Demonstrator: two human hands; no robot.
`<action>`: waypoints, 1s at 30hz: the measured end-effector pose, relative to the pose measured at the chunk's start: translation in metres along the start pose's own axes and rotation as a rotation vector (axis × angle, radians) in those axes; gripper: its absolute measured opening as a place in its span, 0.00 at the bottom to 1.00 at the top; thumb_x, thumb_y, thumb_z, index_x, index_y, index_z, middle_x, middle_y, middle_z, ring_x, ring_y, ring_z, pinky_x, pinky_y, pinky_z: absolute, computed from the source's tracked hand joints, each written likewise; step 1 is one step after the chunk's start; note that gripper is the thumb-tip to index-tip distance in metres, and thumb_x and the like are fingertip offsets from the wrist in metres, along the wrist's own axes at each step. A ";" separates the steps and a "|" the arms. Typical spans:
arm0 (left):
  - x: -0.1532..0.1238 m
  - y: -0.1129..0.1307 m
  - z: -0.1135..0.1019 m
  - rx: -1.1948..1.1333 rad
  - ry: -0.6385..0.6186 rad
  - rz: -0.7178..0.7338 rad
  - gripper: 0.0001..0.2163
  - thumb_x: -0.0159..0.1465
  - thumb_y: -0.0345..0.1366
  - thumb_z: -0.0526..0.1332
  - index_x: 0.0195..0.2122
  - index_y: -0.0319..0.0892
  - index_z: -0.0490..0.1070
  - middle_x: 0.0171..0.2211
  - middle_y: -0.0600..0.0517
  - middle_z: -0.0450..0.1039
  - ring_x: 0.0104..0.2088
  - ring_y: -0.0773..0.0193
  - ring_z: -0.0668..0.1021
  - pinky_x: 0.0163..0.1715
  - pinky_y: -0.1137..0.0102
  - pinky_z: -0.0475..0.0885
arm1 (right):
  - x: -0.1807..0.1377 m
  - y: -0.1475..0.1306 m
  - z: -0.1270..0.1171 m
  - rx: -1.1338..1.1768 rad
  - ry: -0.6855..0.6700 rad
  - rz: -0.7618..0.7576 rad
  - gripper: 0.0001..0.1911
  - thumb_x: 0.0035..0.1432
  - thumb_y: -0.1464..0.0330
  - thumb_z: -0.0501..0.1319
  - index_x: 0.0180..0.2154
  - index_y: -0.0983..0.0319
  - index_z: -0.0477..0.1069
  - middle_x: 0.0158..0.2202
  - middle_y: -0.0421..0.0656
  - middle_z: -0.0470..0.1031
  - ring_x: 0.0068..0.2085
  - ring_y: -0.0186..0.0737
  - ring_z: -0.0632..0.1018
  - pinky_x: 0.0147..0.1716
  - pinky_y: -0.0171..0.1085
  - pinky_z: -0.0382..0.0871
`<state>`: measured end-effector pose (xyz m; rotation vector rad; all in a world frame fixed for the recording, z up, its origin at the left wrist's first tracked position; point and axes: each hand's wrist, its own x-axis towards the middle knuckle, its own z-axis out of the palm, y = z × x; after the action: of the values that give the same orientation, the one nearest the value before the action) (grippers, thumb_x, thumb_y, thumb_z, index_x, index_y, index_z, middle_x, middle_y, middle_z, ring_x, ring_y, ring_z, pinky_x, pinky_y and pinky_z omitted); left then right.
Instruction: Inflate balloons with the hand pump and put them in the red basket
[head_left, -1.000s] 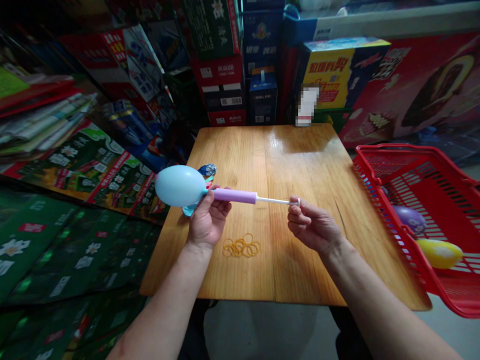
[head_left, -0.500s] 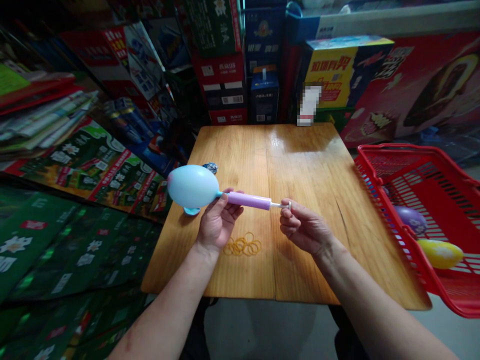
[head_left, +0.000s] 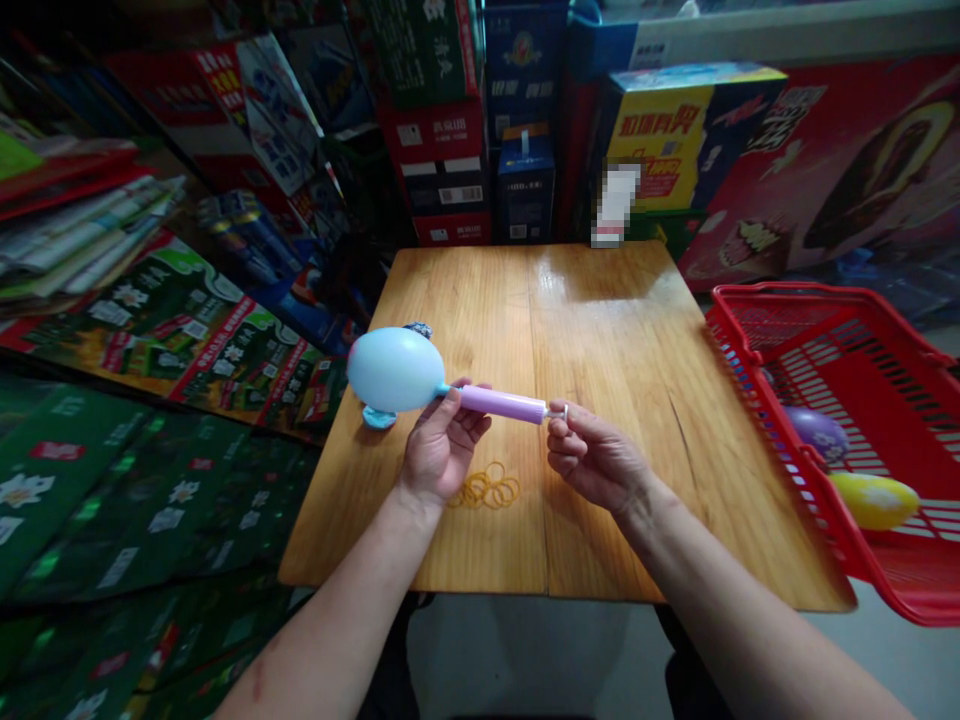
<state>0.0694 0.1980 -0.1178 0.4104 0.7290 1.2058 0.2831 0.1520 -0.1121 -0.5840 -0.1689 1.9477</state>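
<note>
A light blue balloon (head_left: pixel 396 369), partly inflated, is fitted on the nozzle end of a purple hand pump (head_left: pixel 504 403). My left hand (head_left: pixel 442 445) pinches the balloon's neck against the pump's nozzle, thumb on top. The pump lies nearly level above the table. My right hand (head_left: pixel 596 455) grips the white plunger handle at the pump's right end, and only a short bit of rod shows. Below my left hand lie several yellow rubber bands (head_left: pixel 491 487) in a loose pile. A flat light blue item (head_left: pixel 379 417) lies on the table under the balloon, partly covered.
The wooden table (head_left: pixel 600 340) spans the middle. At its right stands a red basket (head_left: pixel 862 300) holding a purple balloon (head_left: pixel 819 432) and a yellow balloon (head_left: pixel 874 501). Green cartons (head_left: pixel 150 510) crowd the left side. A dark patterned item (head_left: pixel 420 329) sits behind the balloon; boxes line the back.
My right hand has moved left, pushing the plunger further into the pump, so less rod shows. The balloon and pump have shifted slightly right in view.
</note>
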 end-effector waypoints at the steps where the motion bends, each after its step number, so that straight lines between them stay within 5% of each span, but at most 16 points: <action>1: 0.002 0.004 -0.001 0.000 0.004 0.005 0.10 0.65 0.37 0.69 0.46 0.42 0.79 0.45 0.45 0.83 0.42 0.61 0.84 0.40 0.70 0.79 | -0.002 -0.005 0.000 -0.010 0.006 -0.004 0.13 0.55 0.71 0.73 0.42 0.64 0.75 0.28 0.38 0.77 0.22 0.24 0.68 0.21 0.25 0.65; 8: 0.008 0.021 -0.008 -0.004 0.008 0.143 0.11 0.65 0.40 0.69 0.48 0.48 0.78 0.48 0.49 0.82 0.46 0.61 0.83 0.43 0.68 0.79 | -0.011 -0.024 0.002 0.073 0.048 -0.054 0.04 0.61 0.74 0.67 0.39 0.62 0.75 0.27 0.35 0.74 0.20 0.23 0.63 0.19 0.24 0.62; 12: -0.002 0.003 -0.003 0.025 -0.017 0.031 0.13 0.65 0.41 0.69 0.49 0.48 0.78 0.51 0.48 0.81 0.46 0.58 0.83 0.45 0.63 0.79 | -0.002 0.000 -0.002 0.081 0.031 0.015 0.11 0.57 0.73 0.72 0.41 0.62 0.74 0.28 0.35 0.75 0.21 0.22 0.66 0.21 0.24 0.63; 16: -0.004 -0.006 0.001 -0.020 -0.002 -0.023 0.11 0.65 0.39 0.69 0.48 0.46 0.78 0.48 0.48 0.82 0.42 0.61 0.83 0.40 0.68 0.79 | 0.005 0.010 -0.004 0.083 0.013 0.036 0.14 0.56 0.73 0.73 0.43 0.63 0.74 0.30 0.37 0.77 0.22 0.22 0.68 0.22 0.24 0.65; 24: 0.009 0.024 -0.009 0.005 0.026 0.113 0.11 0.64 0.40 0.69 0.47 0.46 0.78 0.46 0.48 0.82 0.43 0.61 0.83 0.40 0.69 0.78 | -0.007 -0.023 0.000 0.061 0.051 -0.034 0.04 0.61 0.73 0.67 0.39 0.62 0.75 0.27 0.35 0.74 0.20 0.23 0.65 0.19 0.24 0.62; 30: -0.001 -0.001 -0.002 0.032 -0.026 0.028 0.12 0.64 0.41 0.70 0.48 0.47 0.78 0.50 0.47 0.81 0.49 0.56 0.82 0.48 0.59 0.77 | 0.005 -0.001 -0.007 0.055 0.046 -0.016 0.11 0.56 0.73 0.72 0.41 0.62 0.74 0.28 0.36 0.77 0.21 0.23 0.67 0.21 0.23 0.64</action>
<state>0.0681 0.1970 -0.1196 0.4638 0.7229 1.2138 0.2854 0.1561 -0.1191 -0.5883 -0.0905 1.9159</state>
